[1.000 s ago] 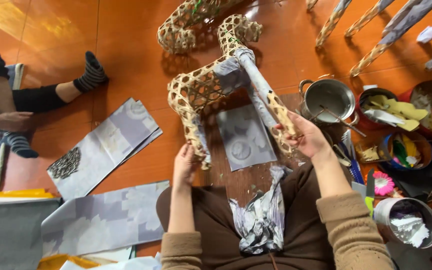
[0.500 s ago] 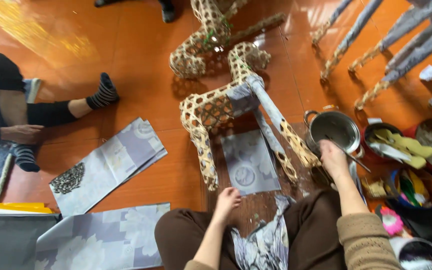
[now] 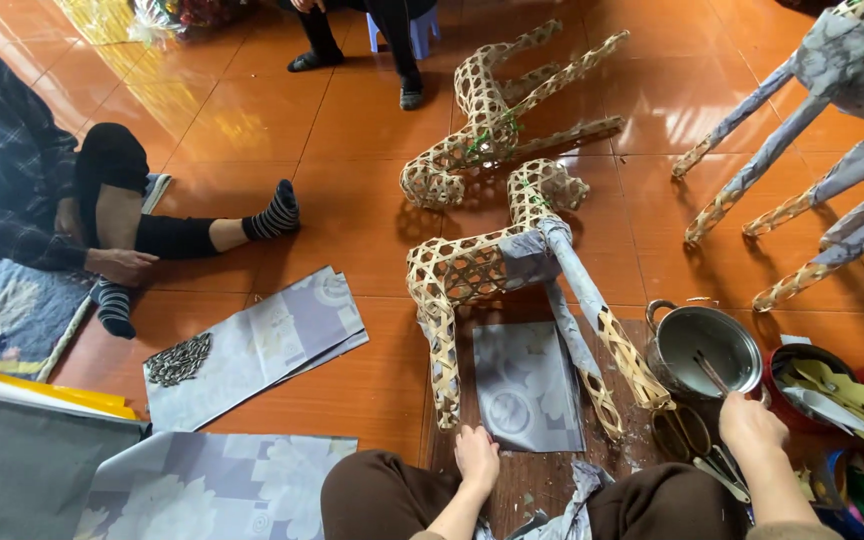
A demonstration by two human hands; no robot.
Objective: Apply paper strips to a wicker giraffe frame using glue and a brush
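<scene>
Right now neither of my hands holds anything. My right hand (image 3: 752,428) hovers with loosely curled fingers at the near rim of the metal pot (image 3: 704,350), where a thin stick (image 3: 712,372) leans inside; I cannot tell whether my fingertips touch it. My left hand (image 3: 477,458) lies flat and open on the dark board (image 3: 512,480), just at the near edge of the grey paper sheet (image 3: 527,388).

Between my hands and a little farther off stands the woven bamboo animal frame (image 3: 472,275), pale open lattice, its neck and one leg already wrapped in grey paper, its legs pointing near toward me. A second bare frame (image 3: 492,120) lies beyond it.

Half a second ago my right hand rested lower beside the pot and my left was lifted with fingers spread; now the left is pressed down and the right is nearer the rim.

Both forearms reach forward from my lap, sleeves brown. At far left a seated person (image 3: 42,190) rests a hand on a striped sock.
</scene>
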